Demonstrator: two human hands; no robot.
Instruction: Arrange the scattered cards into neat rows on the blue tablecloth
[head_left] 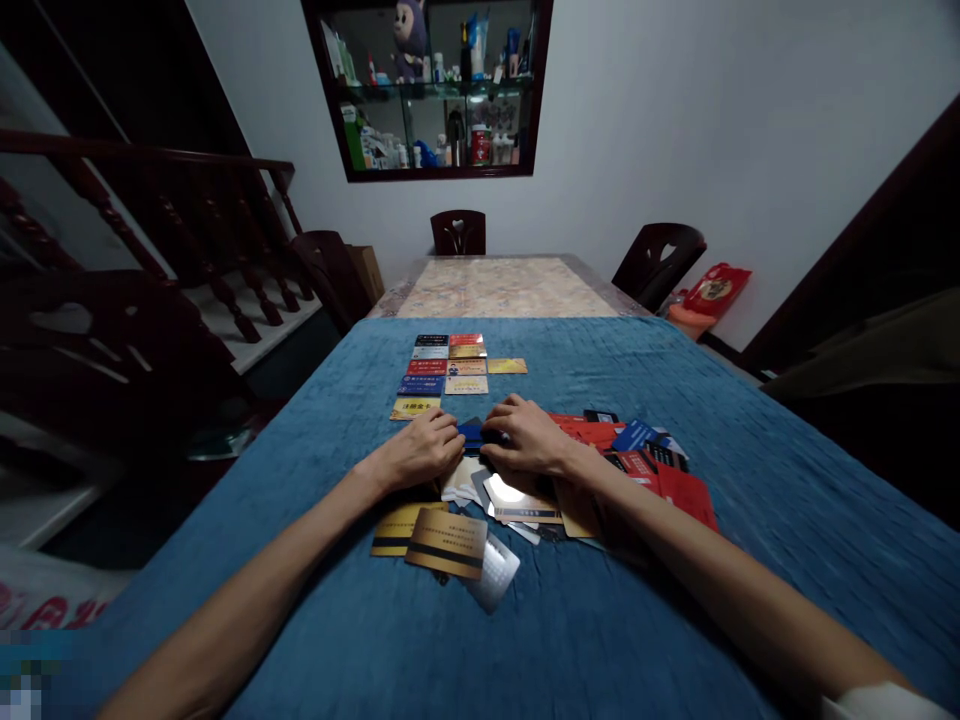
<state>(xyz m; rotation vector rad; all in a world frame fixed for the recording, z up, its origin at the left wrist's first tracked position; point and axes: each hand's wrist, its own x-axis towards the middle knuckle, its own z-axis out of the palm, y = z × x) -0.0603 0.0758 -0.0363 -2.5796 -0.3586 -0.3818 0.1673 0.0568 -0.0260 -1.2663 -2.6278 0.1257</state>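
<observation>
Between my hands a dark blue card (470,436) shows only in part. My left hand (424,448) is closed, its curled fingertips at the card's left edge. From the right, my right hand (531,436) closes with bent fingers on the card's other side, hiding much of it. Below the hands lies a loose pile of pale and grey cards (517,498). Nearer me, gold cards (448,542) overlap a silver card (495,572). Beyond my left hand, several cards lie in rows, with a yellow card (415,408) closest to it.
Red cards and sleeves (686,492) lie heaped by my right forearm, with a blue card (637,435) among them. A blue cloth (315,600) covers the near table; its far end shows a patterned top (517,285). Dark chairs (459,233) stand around it.
</observation>
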